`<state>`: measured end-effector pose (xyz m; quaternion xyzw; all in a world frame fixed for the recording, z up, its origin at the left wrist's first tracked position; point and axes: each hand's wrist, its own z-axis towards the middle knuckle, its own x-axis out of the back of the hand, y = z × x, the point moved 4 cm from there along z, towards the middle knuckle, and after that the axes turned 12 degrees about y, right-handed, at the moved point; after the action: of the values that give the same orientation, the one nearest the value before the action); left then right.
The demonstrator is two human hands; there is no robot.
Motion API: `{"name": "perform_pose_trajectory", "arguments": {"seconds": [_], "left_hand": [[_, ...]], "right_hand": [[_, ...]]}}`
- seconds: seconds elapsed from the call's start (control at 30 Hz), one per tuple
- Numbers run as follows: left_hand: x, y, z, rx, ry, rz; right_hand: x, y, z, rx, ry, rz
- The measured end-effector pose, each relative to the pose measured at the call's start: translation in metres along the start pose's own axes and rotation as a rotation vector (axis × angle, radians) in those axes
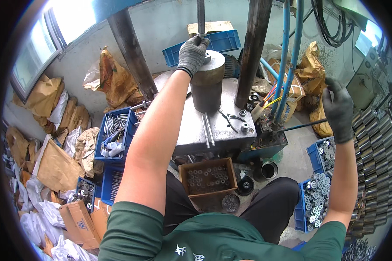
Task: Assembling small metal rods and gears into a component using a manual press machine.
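Observation:
My left hand point(191, 55), in a grey glove, is closed near the tip of the vertical press rod point(201, 15). Its fingers pinch a small metal piece point(201, 35) at the rod's lower end, mostly hidden by the glove. Below it stands a thick dark steel cylinder point(207, 93) with a pale flat top, on the metal press table point(185, 130). My right hand point(339, 111), also gloved, is raised at the right with thumb and fingers apart. A dark lever rod point(302, 125) reaches the heel of this hand; whether they touch is unclear.
Two thin rods point(207, 130) and pliers point(231, 119) lie on the press table. Under it sits a wooden box point(208, 178) of small rings. Blue bins point(128, 132) of metal parts stand left and right. Steel columns point(253, 52) and blue hoses point(292, 61) rise beside the cylinder; stacked metal tubes point(376, 161) fill the right.

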<state>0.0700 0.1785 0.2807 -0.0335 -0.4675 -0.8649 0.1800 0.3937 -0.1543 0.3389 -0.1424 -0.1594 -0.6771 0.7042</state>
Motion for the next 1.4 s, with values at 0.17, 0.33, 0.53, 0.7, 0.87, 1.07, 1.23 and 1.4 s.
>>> {"name": "perform_pose_trajectory", "arguments": {"seconds": [0.17,0.33,0.53,0.7,0.87,1.07,1.23,1.4], "left_hand": [[0.007,-0.001,0.001,-0.027,0.005,0.036],[0.008,0.000,0.003,-0.050,0.029,0.070],[0.011,-0.004,0.005,-0.055,0.040,0.055],[-0.007,0.003,-0.002,-0.232,0.069,0.083],[0.004,-0.042,0.026,0.108,-0.151,-0.077],[-0.011,-0.078,0.059,0.034,-0.095,-0.234],[-0.020,-0.086,0.065,0.081,-0.101,-0.241],[-0.008,-0.065,0.045,0.101,-0.117,-0.306]], "right_hand": [[0.005,-0.010,-0.009,-0.079,-0.121,0.041],[0.064,-0.022,-0.108,-0.076,-0.547,0.145],[0.097,-0.041,-0.215,-0.308,-1.043,0.271],[0.107,-0.052,-0.210,-0.333,-1.025,0.167],[0.092,-0.039,-0.174,-0.233,-0.852,0.244],[0.086,-0.035,-0.187,-0.217,-1.293,0.092],[0.093,-0.030,-0.181,-0.283,-1.210,0.138],[0.084,-0.030,-0.184,-0.243,-1.162,0.159]]}}
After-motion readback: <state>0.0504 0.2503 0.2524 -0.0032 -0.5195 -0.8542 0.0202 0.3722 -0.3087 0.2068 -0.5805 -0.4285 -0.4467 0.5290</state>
